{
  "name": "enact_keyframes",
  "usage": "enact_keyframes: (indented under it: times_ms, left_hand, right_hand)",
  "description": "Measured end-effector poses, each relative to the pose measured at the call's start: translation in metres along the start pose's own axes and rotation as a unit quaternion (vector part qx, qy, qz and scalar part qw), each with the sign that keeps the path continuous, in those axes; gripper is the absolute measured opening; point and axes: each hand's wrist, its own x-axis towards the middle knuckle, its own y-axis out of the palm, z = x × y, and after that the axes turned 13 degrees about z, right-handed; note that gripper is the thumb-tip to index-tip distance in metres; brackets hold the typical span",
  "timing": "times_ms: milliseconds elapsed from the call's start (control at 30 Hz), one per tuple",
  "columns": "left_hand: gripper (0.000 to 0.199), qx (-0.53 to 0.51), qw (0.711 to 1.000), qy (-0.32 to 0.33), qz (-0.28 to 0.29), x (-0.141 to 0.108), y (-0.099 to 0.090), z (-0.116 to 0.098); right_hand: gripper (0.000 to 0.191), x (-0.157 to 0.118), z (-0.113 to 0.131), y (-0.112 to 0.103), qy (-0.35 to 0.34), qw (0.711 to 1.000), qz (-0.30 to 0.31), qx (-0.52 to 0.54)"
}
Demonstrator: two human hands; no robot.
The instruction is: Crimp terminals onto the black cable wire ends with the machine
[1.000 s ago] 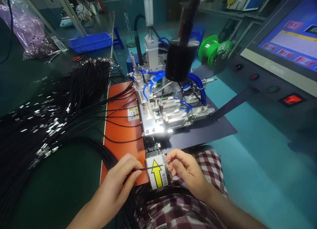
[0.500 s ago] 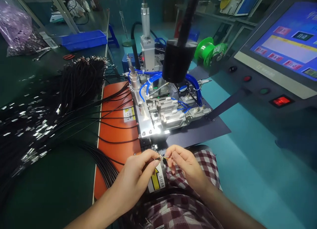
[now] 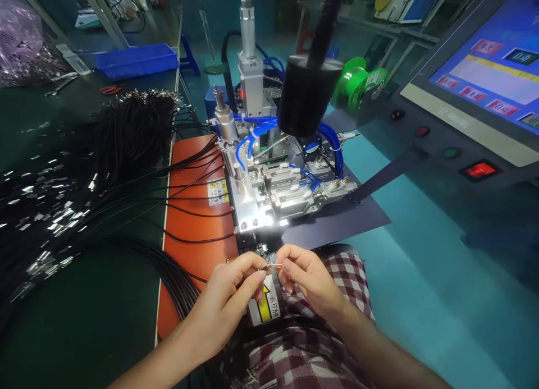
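Between thumb and forefinger, my left hand (image 3: 236, 291) pinches the end of a black cable, most of it covered by the fingers. Thin coloured wires (image 3: 275, 265) fan out of that end, and my right hand (image 3: 306, 275) is closed on their tips. Both hands are just in front of a metal machine (image 3: 290, 201), above a label with a yellow arrow (image 3: 264, 307). Black cables (image 3: 197, 242) run across an orange board (image 3: 189, 215) to the machine's left side.
A large bundle of black cables (image 3: 130, 125) lies on the dark table at left, near a blue tray (image 3: 137, 62). A black lamp-like cylinder (image 3: 309, 97) hangs over the machine. To the right stand a screen panel (image 3: 484, 80) and a green spool (image 3: 356, 83).
My right hand has shifted slightly left and up, its fingers closer to the left hand. The coloured wires are spread differently, with orange now showing. The view has moved slightly.
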Motion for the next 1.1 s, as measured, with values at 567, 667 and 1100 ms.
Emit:
enact_keyframes:
  times_ms: [567,667,1100]
  left_hand:
    - [0.026,-0.058,0.998,-0.003,0.024,0.0,-0.002,0.002]
    - [0.027,-0.051,0.998,-0.006,0.021,0.0,-0.003,0.002]
    - [0.025,-0.082,0.997,-0.004,0.013,0.001,-0.001,0.005]
  right_hand:
    - [0.019,0.001,0.001,-0.001,-0.019,0.999,0.023,-0.021]
    - [0.017,0.001,0.002,0.002,-0.03,0.999,0.03,-0.022]
    - [0.002,-0.005,-0.008,0.008,-0.139,0.952,-0.093,-0.255]
